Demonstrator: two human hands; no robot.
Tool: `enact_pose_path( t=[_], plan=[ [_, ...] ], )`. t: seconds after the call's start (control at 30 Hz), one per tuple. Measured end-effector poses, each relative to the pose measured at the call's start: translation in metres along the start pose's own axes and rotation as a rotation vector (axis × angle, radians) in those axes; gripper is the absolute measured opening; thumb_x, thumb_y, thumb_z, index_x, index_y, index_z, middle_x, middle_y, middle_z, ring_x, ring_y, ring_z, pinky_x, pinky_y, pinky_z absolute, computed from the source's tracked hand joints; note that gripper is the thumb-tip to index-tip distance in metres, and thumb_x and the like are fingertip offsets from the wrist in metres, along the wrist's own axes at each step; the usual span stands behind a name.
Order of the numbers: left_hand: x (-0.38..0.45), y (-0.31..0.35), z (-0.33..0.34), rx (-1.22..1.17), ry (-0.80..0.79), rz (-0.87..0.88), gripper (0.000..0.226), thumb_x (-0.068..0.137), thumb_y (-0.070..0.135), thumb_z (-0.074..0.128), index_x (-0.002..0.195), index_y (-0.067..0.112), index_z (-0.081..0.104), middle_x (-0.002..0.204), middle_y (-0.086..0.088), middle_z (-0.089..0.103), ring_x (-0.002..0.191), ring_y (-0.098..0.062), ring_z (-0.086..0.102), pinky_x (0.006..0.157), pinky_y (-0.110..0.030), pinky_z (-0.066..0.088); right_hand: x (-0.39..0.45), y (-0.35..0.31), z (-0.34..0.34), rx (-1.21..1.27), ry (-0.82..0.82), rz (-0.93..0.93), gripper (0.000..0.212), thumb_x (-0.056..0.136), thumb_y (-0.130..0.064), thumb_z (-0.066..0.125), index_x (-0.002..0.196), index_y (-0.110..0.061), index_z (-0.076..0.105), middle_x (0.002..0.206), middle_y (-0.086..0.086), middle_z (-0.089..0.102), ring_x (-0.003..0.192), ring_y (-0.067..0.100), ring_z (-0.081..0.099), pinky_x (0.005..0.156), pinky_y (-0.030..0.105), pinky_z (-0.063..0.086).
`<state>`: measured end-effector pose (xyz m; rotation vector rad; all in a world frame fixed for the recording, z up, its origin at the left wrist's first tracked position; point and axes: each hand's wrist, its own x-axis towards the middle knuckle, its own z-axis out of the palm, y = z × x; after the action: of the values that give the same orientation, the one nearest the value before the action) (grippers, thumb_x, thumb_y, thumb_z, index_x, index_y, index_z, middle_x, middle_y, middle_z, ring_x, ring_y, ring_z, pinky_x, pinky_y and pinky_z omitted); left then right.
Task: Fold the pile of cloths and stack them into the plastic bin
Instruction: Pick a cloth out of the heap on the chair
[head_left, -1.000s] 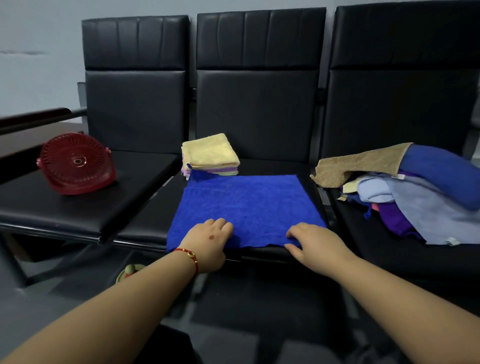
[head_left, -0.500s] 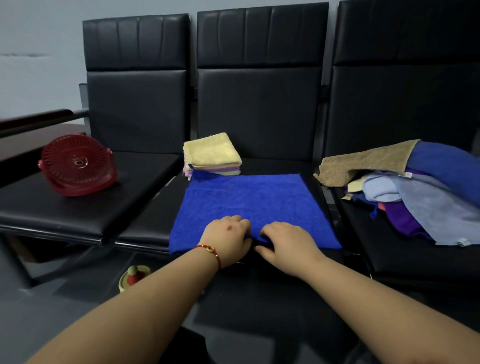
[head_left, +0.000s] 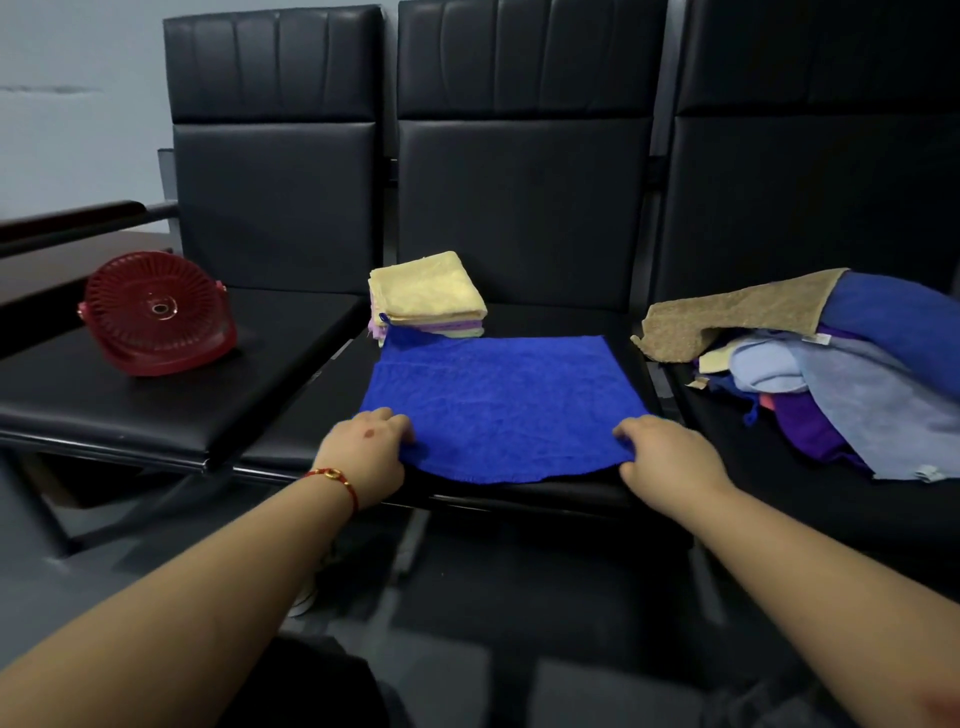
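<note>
A blue cloth (head_left: 498, 400) lies spread flat on the middle black seat. My left hand (head_left: 369, 452) grips its near left corner, fingers curled over the edge. My right hand (head_left: 665, 452) grips the near right corner the same way. Behind the blue cloth sits a small stack of folded cloths (head_left: 426, 296), yellow on top with purple and pale layers below. A loose pile of unfolded cloths (head_left: 841, 374), tan, blue, light blue and purple, covers the right seat. A red plastic bin (head_left: 156, 312) lies tipped on its side on the left seat.
Three black padded seats stand in a row with high backs; the middle seat (head_left: 519, 234) holds the work. A dark wooden armrest (head_left: 67, 223) runs at the far left. The floor below is dark grey.
My hands were together at the middle of the cloth's near edge half a second ago; they have slid apart to its two near corners. The cloth lies flatter.
</note>
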<state>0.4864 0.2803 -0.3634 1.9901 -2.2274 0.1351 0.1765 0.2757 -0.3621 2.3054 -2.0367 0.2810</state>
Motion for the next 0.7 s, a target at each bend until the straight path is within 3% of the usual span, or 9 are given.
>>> enact_pose_path(
  t=[0.13, 0.27, 0.4, 0.47, 0.53, 0.6, 0.7],
  plan=[
    [-0.008, -0.033, -0.003, 0.031, 0.027, -0.099, 0.034, 0.085, 0.019, 0.053, 0.117, 0.03, 0.058, 0.124, 0.004, 0.056, 0.118, -0.017, 0.052, 0.098, -0.027, 0.037, -0.005, 0.028, -0.007, 0.107, -0.03, 0.112, 0.034, 0.089, -0.016, 0.054, 0.119, -0.026, 0.064, 0.129, -0.004, 0.056, 0.117, 0.02, 0.054, 0.093, 0.031, 0.044],
    [-0.017, -0.057, -0.009, -0.121, 0.003, -0.205, 0.031, 0.085, 0.014, 0.055, 0.105, 0.032, 0.07, 0.114, 0.004, 0.066, 0.108, -0.017, 0.059, 0.094, -0.027, 0.043, -0.01, 0.046, -0.011, 0.347, 0.007, 0.179, 0.02, 0.085, -0.015, 0.064, 0.099, -0.027, 0.072, 0.111, -0.002, 0.069, 0.101, 0.019, 0.062, 0.087, 0.031, 0.047],
    [-0.028, -0.07, -0.023, -0.487, -0.053, -0.193, 0.005, 0.084, 0.02, 0.07, 0.081, 0.023, 0.073, 0.08, 0.004, 0.07, 0.079, -0.012, 0.062, 0.069, -0.018, 0.043, -0.017, 0.055, -0.026, 0.599, -0.052, 0.122, 0.021, 0.079, -0.008, 0.073, 0.077, -0.028, 0.072, 0.089, -0.009, 0.073, 0.092, 0.017, 0.068, 0.088, 0.033, 0.05],
    [-0.035, -0.076, -0.031, -0.819, -0.164, -0.224, 0.006, 0.079, 0.012, 0.075, 0.074, 0.013, 0.073, 0.078, -0.007, 0.072, 0.074, -0.015, 0.064, 0.069, -0.019, 0.048, -0.024, 0.061, -0.04, 0.721, -0.144, 0.108, 0.017, 0.077, -0.005, 0.075, 0.078, -0.022, 0.075, 0.086, -0.01, 0.073, 0.092, 0.012, 0.068, 0.089, 0.028, 0.049],
    [-0.043, -0.082, -0.037, -1.1, -0.287, -0.285, 0.007, 0.071, 0.003, 0.074, 0.066, 0.005, 0.07, 0.073, -0.018, 0.066, 0.064, -0.015, 0.062, 0.062, -0.02, 0.051, -0.033, 0.067, -0.053, 0.806, -0.227, 0.101, 0.014, 0.077, -0.005, 0.074, 0.076, -0.018, 0.077, 0.08, -0.004, 0.075, 0.08, 0.007, 0.067, 0.08, 0.023, 0.049],
    [-0.047, -0.086, -0.043, -1.208, -0.369, -0.32, 0.013, 0.055, 0.005, 0.073, 0.064, 0.001, 0.065, 0.066, -0.016, 0.058, 0.054, -0.012, 0.058, 0.052, -0.016, 0.049, -0.039, 0.072, -0.062, 0.888, -0.266, 0.102, 0.014, 0.08, -0.005, 0.072, 0.073, -0.016, 0.076, 0.071, -0.001, 0.072, 0.067, 0.003, 0.064, 0.068, 0.018, 0.048],
    [-0.047, -0.086, -0.047, -1.309, -0.357, -0.339, 0.029, 0.051, 0.008, 0.07, 0.075, -0.005, 0.059, 0.071, -0.018, 0.055, 0.056, -0.014, 0.06, 0.053, -0.017, 0.05, -0.039, 0.074, -0.062, 1.009, -0.264, 0.15, 0.009, 0.085, -0.005, 0.066, 0.081, -0.009, 0.072, 0.071, 0.003, 0.07, 0.063, 0.008, 0.063, 0.058, 0.016, 0.049]
  ],
)
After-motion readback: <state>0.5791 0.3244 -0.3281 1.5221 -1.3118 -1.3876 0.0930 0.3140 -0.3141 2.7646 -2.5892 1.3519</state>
